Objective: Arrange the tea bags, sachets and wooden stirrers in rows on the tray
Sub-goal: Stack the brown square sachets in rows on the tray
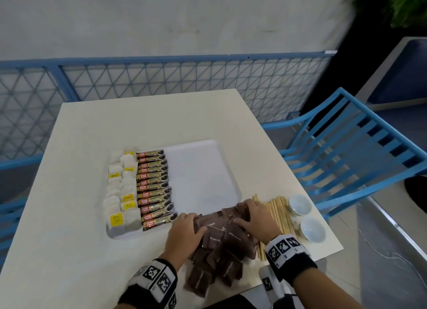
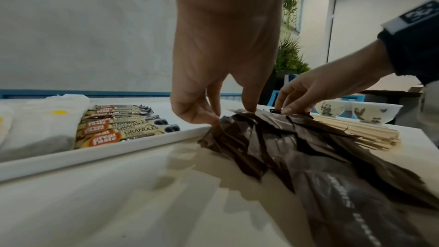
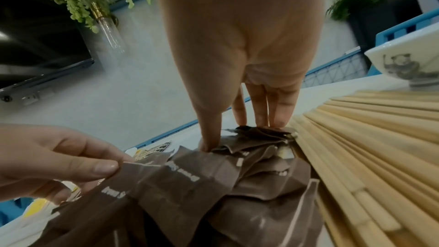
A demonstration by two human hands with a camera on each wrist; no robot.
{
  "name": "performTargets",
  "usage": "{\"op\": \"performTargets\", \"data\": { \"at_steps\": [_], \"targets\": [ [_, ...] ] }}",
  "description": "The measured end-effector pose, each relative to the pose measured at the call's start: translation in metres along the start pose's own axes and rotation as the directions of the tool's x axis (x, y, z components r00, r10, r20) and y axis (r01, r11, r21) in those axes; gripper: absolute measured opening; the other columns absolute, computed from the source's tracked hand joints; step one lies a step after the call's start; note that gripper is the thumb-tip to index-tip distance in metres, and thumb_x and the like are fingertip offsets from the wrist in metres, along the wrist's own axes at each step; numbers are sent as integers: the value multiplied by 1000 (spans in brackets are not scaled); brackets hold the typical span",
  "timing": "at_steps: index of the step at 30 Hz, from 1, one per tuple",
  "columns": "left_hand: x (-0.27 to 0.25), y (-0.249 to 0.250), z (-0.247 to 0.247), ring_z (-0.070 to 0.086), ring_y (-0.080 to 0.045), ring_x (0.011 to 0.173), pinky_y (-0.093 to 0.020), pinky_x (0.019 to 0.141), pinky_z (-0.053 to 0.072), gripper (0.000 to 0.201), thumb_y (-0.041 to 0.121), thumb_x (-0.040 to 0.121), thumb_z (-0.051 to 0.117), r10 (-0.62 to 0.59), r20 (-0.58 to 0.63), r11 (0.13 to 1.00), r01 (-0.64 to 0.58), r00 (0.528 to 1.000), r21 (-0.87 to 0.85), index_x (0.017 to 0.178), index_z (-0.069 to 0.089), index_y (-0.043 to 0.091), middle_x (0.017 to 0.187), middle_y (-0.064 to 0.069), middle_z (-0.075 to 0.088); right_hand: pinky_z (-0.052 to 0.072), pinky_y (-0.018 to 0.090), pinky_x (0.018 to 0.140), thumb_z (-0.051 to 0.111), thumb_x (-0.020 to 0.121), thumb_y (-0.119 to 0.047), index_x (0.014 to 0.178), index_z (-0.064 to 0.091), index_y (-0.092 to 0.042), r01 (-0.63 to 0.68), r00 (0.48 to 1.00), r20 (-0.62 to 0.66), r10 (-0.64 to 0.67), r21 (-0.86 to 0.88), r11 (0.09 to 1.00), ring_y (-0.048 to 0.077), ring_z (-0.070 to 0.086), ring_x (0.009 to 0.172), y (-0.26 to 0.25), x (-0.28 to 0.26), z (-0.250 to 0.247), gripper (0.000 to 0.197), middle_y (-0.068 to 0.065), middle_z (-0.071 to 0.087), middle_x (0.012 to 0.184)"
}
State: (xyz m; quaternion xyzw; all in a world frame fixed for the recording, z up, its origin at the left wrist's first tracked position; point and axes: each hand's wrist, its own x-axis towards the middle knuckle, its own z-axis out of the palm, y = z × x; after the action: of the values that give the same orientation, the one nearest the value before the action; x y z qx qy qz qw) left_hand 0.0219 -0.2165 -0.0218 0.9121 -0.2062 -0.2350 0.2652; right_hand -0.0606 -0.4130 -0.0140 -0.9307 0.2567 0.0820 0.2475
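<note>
Cream table (image 1: 92, 147), blue railing (image 1: 161, 82); grip of left hand (image 1: 184, 234) and right hand (image 1: 256, 218) pinches brown sachets (image 1: 221, 246).

Bare left hand (image 1: 184, 231), bare right hand (image 1: 255, 218), black wristbands (image 1: 299, 264), white panels (image 1: 275, 254) printed with black square markers (image 1: 283, 245)

"granules" on sticks (image 1: 153, 188), "brown" on sachets (image 1: 216, 238)
</note>
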Motion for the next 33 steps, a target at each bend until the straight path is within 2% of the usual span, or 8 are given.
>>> {"op": "performTargets", "data": {
  "at_steps": [7,13,16,19,21,24,29,33],
  "targets": [
    [7,6,-2,45,-9,82,-17,67,31,20,27,81,69,-16,-68,995,10,998,-97,97,63,16,83,8,42,43,23,81,49,92,-20,115,56,-10,95,995,11,-94,-31,995,21,58,99,10,10,-11,26,9,61,109],
    [0,0,-8,52,-14,83,-22,67,36,20,23,81,69,-14,-48,984,6,999,-176,74,52,31,84,5,54,37,18,67,51,93,-19,108,62,-11,145,986,-94,-134,119,982,13,57,81,10,9,-31,21,4,68,96],
    [-8,-5,-13,60,-17,78,-20,65,39,17,14,82,68,-51,-68,954,29,996,-298,75,56,24,80,0,65,49,21,77,55,91,-17,105,65,-15,175,984,-101,-149,326,929,9,62,80,0,3,-43,17,-5,68,91],
    [-14,-11,-19,65,-21,80,-23,65,43,13,9,82,67,-107,-141,911,40,984,-410,79,60,19,80,-3,68,52,25,88,60,88,-15,94,64,-27,174,980,-18,-196,542,822,9,64,94,-16,-2,-52,15,-7,66,102],
    [-18,-11,-25,65,-19,80,-24,67,47,17,9,83,67,-154,-194,871,40,969,-490,81,60,24,84,-2,69,51,27,92,63,86,-15,91,63,-29,159,964,64,-258,636,755,10,63,100,-29,-3,-54,15,-4,63,109],
    [-23,-2,-36,68,-22,78,-38,71,56,17,7,83,67,-178,-221,778,0,959,-628,86,62,23,86,-3,71,48,21,95,63,87,-17,107,65,-16,163,903,192,-383,673,721,1,61,101,-50,-3,-52,19,-6,63,114],
    [-35,20,-51,66,-6,77,-16,66,52,22,-5,86,57,-121,-221,621,-99,968,-777,93,61,15,87,-3,70,50,29,92,56,91,-9,106,60,-8,122,835,230,-500,808,576,12,62,92,-81,-1,-40,16,7,67,101],
    [-40,22,-57,68,-13,79,-23,63,56,18,1,92,48,-204,-188,403,-93,961,-910,99,61,12,97,-10,69,53,40,88,56,90,-8,105,59,-12,47,830,225,-511,884,465,21,65,88,-95,-2,-35,16,10,67,97]
  ]
}}
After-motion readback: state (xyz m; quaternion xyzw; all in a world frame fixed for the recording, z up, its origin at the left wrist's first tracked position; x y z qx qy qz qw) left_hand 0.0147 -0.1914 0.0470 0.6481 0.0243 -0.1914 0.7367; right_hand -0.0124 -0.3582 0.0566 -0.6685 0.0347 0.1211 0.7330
